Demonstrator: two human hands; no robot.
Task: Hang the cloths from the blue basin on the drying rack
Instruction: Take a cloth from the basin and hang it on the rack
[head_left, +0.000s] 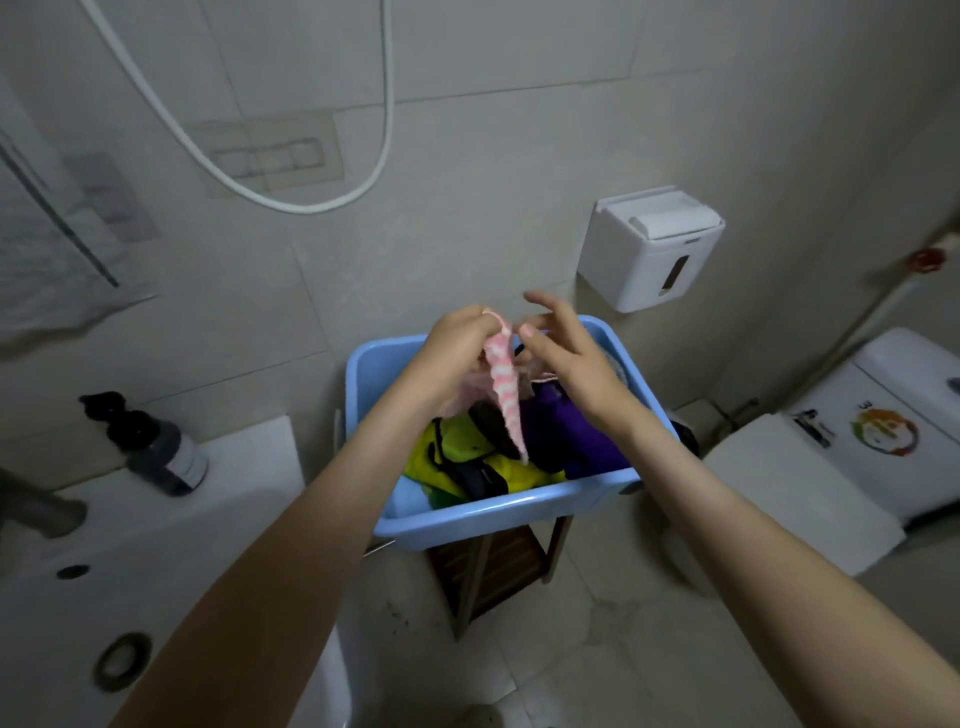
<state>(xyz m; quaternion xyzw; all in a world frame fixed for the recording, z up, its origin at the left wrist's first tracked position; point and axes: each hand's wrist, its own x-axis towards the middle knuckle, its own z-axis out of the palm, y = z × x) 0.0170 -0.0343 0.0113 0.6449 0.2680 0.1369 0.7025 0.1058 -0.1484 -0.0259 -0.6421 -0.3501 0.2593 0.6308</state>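
Note:
A blue basin (498, 512) stands on a small wooden stool and holds a heap of cloths: yellow-green (457, 447), purple (576, 431) and dark ones. Above it, my left hand (457, 358) grips a pink-and-white striped cloth (505, 384) by its top, and the cloth hangs down in a narrow strip. My right hand (566, 348) is just to its right, fingers spread, thumb and a fingertip close to the cloth's top edge; I cannot tell if it pinches it. No drying rack is clearly in view.
A white washbasin counter (156, 545) with a dark pump bottle (156, 452) is at the left. A white wall dispenser (649, 249) hangs above the basin. A white toilet (831, 467) is at the right. A shower hose (291, 202) loops on the tiled wall.

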